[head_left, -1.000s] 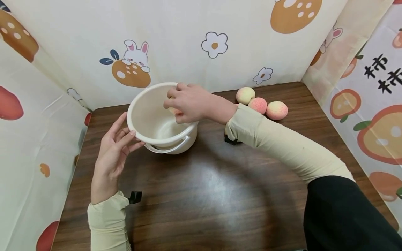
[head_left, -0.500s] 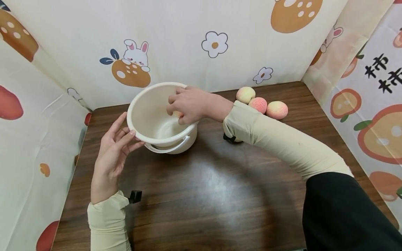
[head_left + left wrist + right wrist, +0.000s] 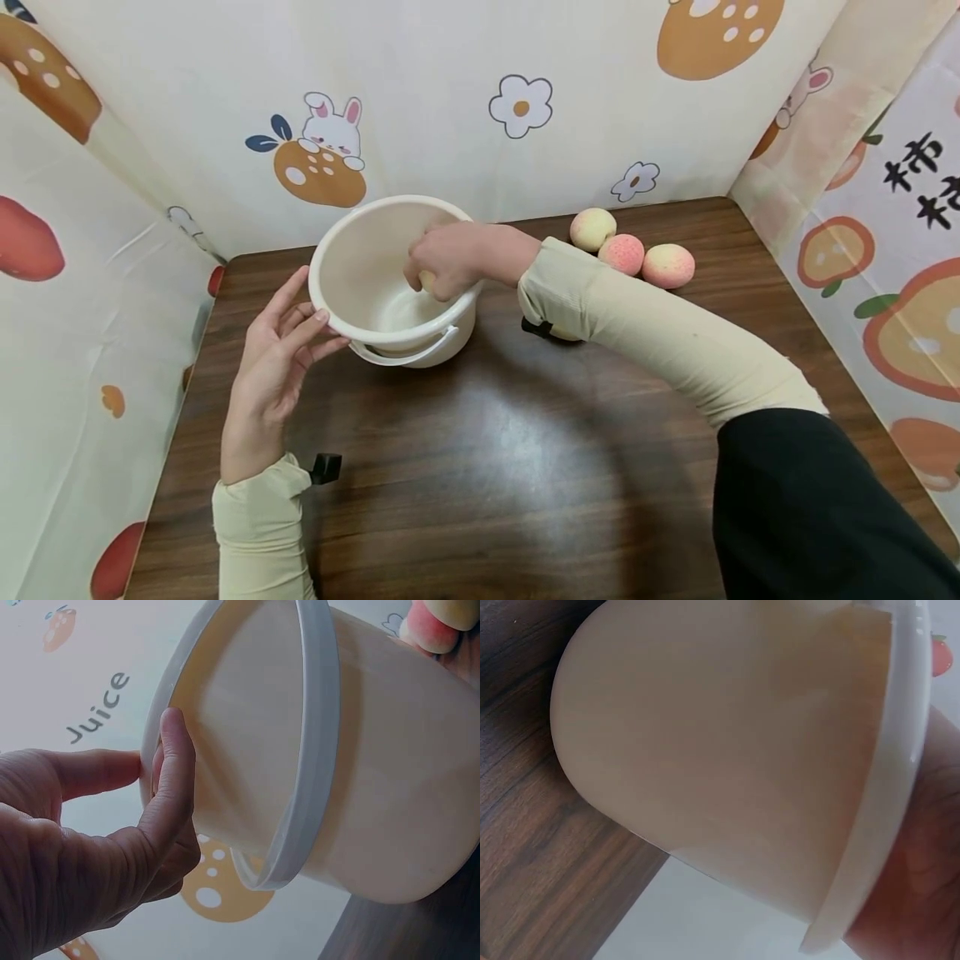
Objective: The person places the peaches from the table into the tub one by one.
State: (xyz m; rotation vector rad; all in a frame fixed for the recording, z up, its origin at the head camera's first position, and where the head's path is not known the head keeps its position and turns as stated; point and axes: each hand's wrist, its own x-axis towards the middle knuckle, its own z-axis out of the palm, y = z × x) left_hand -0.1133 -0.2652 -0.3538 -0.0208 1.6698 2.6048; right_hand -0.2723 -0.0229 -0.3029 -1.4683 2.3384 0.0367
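Note:
A cream-white bucket point(image 3: 352, 260) stands on the table at the left of centre, with its white handle point(image 3: 405, 360) hanging down at the front. My left hand point(image 3: 268, 375) pinches the bucket's left rim between thumb and fingers, as the left wrist view also shows. Inside the bucket, my right hand point(image 3: 459, 257) reaches over the right rim and grips a pale yellow peach point(image 3: 427, 281), mostly covered by the fingers. From the right wrist camera, the bucket's outer wall point(image 3: 720, 750) fills the picture and hides the fingers.
Behind my right forearm, pink and yellow peaches point(image 3: 622, 252) lie grouped at the back right of the table. Another pale peach point(image 3: 564, 333) shows partly from under the right cuff. Printed curtains point(image 3: 435, 100) enclose the dark wooden table point(image 3: 465, 483).
My right hand has moved lower into the bucket with the peach, from about rim height. My left hand keeps its hold on the rim.

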